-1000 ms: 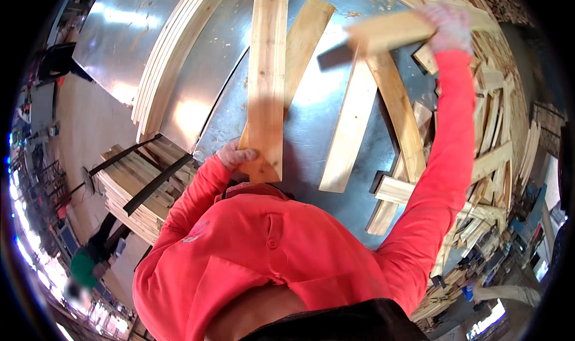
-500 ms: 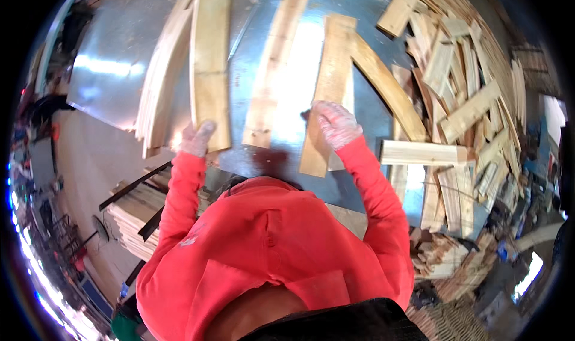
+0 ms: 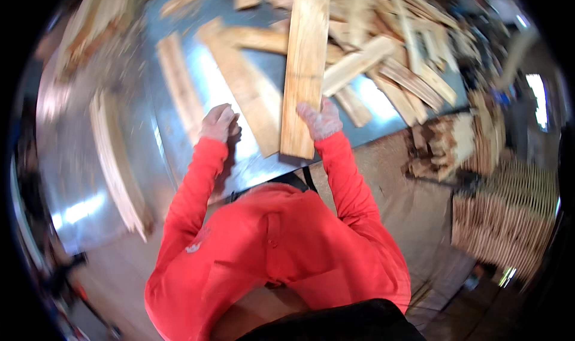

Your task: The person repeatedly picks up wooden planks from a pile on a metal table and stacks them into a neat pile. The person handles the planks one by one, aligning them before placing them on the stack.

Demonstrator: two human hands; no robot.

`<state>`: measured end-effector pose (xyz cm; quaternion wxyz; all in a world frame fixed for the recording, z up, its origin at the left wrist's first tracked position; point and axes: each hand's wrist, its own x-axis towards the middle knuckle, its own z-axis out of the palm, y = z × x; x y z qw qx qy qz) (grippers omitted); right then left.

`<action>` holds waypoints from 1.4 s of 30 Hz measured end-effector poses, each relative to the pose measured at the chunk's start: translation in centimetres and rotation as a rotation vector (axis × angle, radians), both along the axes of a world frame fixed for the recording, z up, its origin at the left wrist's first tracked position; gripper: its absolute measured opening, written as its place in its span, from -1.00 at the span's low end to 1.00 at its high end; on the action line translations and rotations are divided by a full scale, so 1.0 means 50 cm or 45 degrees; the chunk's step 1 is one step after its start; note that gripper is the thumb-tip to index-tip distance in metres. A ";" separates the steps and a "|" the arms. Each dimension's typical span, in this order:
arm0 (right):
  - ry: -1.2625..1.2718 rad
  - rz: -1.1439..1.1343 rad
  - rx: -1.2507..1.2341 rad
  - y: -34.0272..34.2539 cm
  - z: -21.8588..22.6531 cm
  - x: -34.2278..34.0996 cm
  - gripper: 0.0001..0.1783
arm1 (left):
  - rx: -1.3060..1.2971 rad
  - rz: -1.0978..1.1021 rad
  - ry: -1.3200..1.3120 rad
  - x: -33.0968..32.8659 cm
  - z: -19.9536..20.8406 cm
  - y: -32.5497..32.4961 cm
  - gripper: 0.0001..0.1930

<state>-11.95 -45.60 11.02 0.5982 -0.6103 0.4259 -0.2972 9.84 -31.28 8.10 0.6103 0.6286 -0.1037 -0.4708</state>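
A long, pale wooden plank (image 3: 306, 68) reaches away from me, raised above the metal tabletop. My right hand (image 3: 323, 119), in a thin whitish glove, grips its near end along the right edge, with the thumb on top. Left of it, my left hand (image 3: 219, 124) is curled closed over the table, with nothing visible in its fingers. This hand is nearest to a narrow board (image 3: 181, 80) lying flat. Between my hands lies a wider board (image 3: 242, 86), partly overlapping another light piece. The raised plank hides part of a crosswise board (image 3: 257, 38) behind it.
The shiny metal table (image 3: 159, 179) bears a loose heap of wood offcuts (image 3: 413, 47) at the far right. A stack of boards (image 3: 117, 161) lies at left, another (image 3: 99, 20) at far left. Bundled slats (image 3: 503, 221) stand beyond the table's right side.
My view has swung to the right. The plank that my left hand held is now in my right hand, which has left the board it was touching. My left hand has let go.
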 end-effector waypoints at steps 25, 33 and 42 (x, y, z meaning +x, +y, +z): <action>1.188 -1.599 0.177 -1.049 -0.245 -1.809 -0.49 | 1.721 0.032 -1.329 -0.545 -0.174 -0.720 -0.33; 1.253 -1.550 0.479 -1.424 -0.325 -1.947 -0.48 | 1.728 0.165 -1.855 -0.623 -0.244 -0.838 -0.36; 1.279 -1.066 0.180 -1.457 -0.405 -2.020 -0.51 | 1.676 -0.146 -1.832 -0.724 -0.264 -0.967 -0.29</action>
